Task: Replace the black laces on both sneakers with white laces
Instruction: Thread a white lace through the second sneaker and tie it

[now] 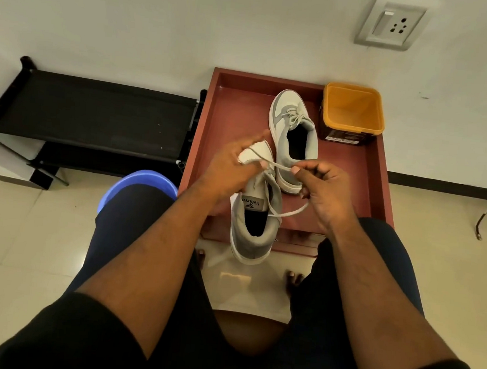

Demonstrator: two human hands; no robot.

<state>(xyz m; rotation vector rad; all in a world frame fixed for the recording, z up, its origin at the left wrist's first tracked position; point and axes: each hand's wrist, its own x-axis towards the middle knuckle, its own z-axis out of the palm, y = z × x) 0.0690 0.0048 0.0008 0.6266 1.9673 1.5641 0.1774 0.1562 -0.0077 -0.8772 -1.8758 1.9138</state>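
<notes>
My left hand (232, 169) grips the front of a grey and white sneaker (252, 228), holding it up over the near edge of a reddish-brown tray (362, 176). A white lace (288, 214) runs from this sneaker's eyelets to my right hand (322, 187), which pinches it between thumb and fingers; a loop hangs below. The second sneaker (294, 138) lies in the tray with white laces tied across its front. No black lace is in view.
A yellow tub (353, 111) stands open in the tray's far right corner. A black rack (96, 114) sits at the left against the wall, a blue bucket (137, 182) beside my left knee. A wall socket (392, 24) is at top right.
</notes>
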